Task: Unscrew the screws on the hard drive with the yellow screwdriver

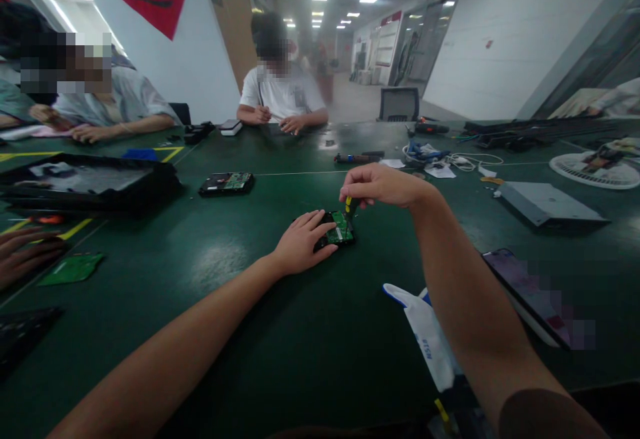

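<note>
A hard drive (340, 232) with a green circuit board facing up lies on the dark green table. My left hand (303, 240) grips its left end, the thumb along the near edge and the fingers reaching over the top. Above the drive, my right hand (383, 186) pinches a small screwdriver (349, 206) with a yellow and black handle. The screwdriver stands nearly upright, its shaft pointing down at the board. Whether the tip sits in a screw is too small to tell.
Another hard drive (227, 183) lies farther left, beyond a loose green circuit board (73, 269). A black tray-like casing (90, 182) stands at left. Under my right forearm is a white glove (427, 332); a phone (525, 292) and grey metal box (550, 202) lie right. Co-workers sit across.
</note>
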### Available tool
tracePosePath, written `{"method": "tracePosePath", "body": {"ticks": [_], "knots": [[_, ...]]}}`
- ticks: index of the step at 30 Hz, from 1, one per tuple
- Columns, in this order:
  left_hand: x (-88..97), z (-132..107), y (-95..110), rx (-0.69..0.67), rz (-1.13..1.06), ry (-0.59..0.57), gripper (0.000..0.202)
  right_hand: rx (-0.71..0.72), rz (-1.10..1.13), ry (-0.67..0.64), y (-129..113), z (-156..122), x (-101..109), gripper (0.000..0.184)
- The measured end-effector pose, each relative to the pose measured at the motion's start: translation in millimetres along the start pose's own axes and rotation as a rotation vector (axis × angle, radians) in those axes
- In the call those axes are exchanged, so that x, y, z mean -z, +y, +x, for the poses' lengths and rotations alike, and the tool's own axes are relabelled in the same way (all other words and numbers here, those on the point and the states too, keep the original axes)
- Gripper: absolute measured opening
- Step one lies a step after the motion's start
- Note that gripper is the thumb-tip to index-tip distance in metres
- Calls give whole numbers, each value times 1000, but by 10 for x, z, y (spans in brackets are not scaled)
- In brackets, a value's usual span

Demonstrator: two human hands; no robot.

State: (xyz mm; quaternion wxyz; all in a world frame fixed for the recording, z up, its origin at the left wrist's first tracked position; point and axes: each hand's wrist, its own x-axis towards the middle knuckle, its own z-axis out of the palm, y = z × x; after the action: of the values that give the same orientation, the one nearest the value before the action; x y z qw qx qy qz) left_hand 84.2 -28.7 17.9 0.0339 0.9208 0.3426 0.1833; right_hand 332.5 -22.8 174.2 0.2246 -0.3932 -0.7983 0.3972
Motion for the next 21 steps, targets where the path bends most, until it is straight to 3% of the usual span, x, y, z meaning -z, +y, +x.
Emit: {"method": "tracePosePath", "body": {"ticks": [4, 9, 14, 21], "knots": [[-7, -2, -8, -5, -8, 2, 61, -4, 13, 12, -6, -7, -22, 23], [-7, -2, -4, -2, -18, 9, 60, 4, 106, -69, 41, -23, -1, 36], [9, -5, 5, -4, -2, -2, 61, 12, 171, -149, 80, -44, 58, 36], [30, -7, 13, 2, -8, -12, 61, -33, 18, 49, 99, -2, 53, 22]]}}
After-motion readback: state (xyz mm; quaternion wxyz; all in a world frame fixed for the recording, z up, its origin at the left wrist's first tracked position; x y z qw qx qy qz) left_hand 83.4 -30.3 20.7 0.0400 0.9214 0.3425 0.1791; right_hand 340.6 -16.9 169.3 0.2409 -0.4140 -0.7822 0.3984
